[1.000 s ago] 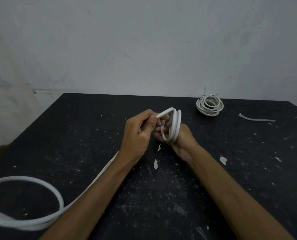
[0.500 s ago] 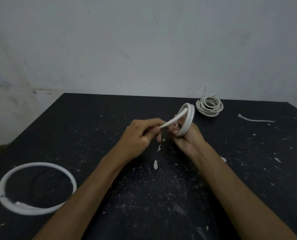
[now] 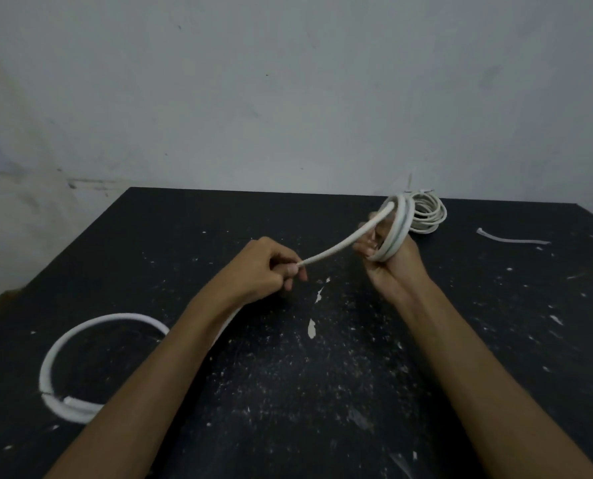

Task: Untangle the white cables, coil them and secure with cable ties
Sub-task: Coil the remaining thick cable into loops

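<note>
Since a sec ago the hands have drawn apart; left hand (image 3: pixel 267 267) pinches the white cable (image 3: pixel 340 245), pulling slack from the loop near the table's front-left corner; right hand (image 3: pixel 391 257) grips the growing coil (image 3: pixel 397 229) toward the back edge; coiling approx half done, no tie yet.

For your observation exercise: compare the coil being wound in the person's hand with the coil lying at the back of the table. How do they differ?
The held coil stands upright, gripped by the right hand; the far coil lies flat on the table. The held coil trails cable to the left hand; the far coil trails none. Both are white.
</note>
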